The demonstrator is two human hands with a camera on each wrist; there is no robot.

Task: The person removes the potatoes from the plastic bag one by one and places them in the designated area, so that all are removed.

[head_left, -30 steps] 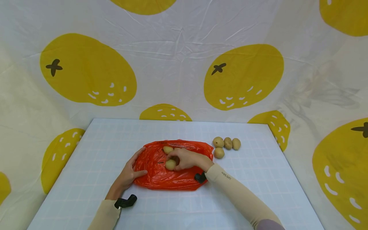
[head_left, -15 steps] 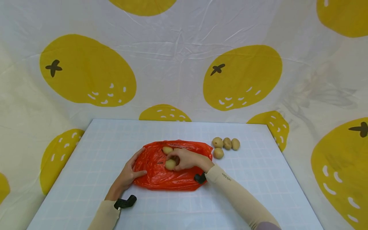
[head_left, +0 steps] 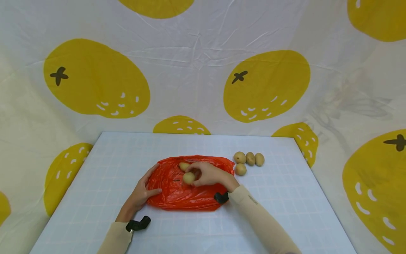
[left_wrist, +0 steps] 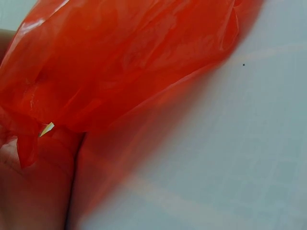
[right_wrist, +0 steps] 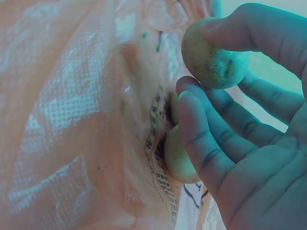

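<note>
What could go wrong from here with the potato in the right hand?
The right hand pinches the held potato between thumb and fingertips, so it might slip out.
Another potato lies right by those fingers on the red bag; they could bump it and set it rolling.
The bag is thin and crumpled, with the left hand at its left end; if it shifts, its right end might nudge the nearest loose potato.

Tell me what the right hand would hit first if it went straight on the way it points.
Probably the loose potato seen against the red bag, just beyond the right hand, which grips another potato. Height is unclear in the head view, so the hand might pass above it.
</note>
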